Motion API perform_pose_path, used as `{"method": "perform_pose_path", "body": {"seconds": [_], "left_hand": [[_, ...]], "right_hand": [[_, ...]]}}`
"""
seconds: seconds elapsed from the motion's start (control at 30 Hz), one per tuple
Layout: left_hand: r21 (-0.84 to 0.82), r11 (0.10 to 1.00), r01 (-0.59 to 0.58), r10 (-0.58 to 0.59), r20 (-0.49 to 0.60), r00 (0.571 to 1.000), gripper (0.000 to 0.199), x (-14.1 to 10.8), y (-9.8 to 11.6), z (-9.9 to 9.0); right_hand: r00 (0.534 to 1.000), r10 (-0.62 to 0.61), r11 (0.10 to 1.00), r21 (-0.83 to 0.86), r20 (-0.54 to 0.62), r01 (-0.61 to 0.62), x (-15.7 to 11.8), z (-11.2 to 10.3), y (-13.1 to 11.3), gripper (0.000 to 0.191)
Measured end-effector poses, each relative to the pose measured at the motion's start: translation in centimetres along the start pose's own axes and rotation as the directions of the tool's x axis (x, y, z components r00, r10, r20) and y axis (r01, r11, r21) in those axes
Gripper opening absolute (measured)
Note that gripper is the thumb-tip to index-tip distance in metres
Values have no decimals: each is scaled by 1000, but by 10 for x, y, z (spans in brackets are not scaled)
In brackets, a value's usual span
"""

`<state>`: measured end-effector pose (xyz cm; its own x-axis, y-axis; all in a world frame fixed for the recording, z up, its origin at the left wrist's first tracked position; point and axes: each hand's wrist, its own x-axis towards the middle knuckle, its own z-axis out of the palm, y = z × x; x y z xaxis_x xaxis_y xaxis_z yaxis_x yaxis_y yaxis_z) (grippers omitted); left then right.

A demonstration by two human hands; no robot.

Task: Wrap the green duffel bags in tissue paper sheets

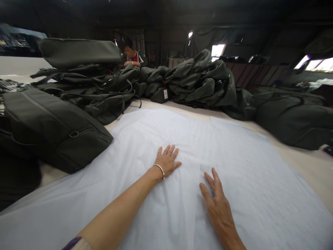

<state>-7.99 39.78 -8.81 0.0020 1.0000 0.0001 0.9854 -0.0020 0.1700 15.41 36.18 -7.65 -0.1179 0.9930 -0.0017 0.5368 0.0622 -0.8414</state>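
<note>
A large, thin white sheet (239,173), tissue-like and faintly wrinkled, is spread across the table in front of me. My left hand (168,162) lies flat on it near the middle, fingers spread, with a bracelet at the wrist. To the right and nearer to me is my right hand (217,201), its fingers apart and slightly bent, holding nothing. Whether its fingertips touch the sheet I cannot tell. A lengthwise crease or edge in the sheet runs between the two hands.
Dark green bags are heaped along the far side, with a stack (85,80) at left, a pile (197,81) in the middle and a bag (293,114) at right. Another bag (57,128) lies near left. A white tag (165,93) hangs there. Behind stands a person (135,58).
</note>
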Motion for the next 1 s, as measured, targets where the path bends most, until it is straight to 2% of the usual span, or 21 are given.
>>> {"method": "perform_pose_path", "body": {"seconds": [0.5, 0.67, 0.83, 0.9, 1.0], "left_hand": [[-16, 999, 44, -44, 20, 999, 65, 2, -1, -6], [-35, 998, 47, -46, 19, 999, 66, 3, -1, -4], [-58, 997, 55, -54, 19, 998, 66, 5, -1, -2], [-65, 996, 60, -59, 23, 998, 66, 5, 0, -2], [-76, 995, 66, -64, 30, 998, 67, 5, 1, -4]], "right_hand": [[999, -8, 1000, -16, 51, 9, 4, -7, 0, 74], [999, 0, 1000, -23, 43, 1, 10, -18, -8, 74], [997, -52, 997, 63, -48, 55, 21, -33, -31, 60], [1000, -25, 995, 94, -10, 26, 26, -36, -46, 54], [991, 35, 991, 127, 126, -51, 38, -36, -66, 50]]}}
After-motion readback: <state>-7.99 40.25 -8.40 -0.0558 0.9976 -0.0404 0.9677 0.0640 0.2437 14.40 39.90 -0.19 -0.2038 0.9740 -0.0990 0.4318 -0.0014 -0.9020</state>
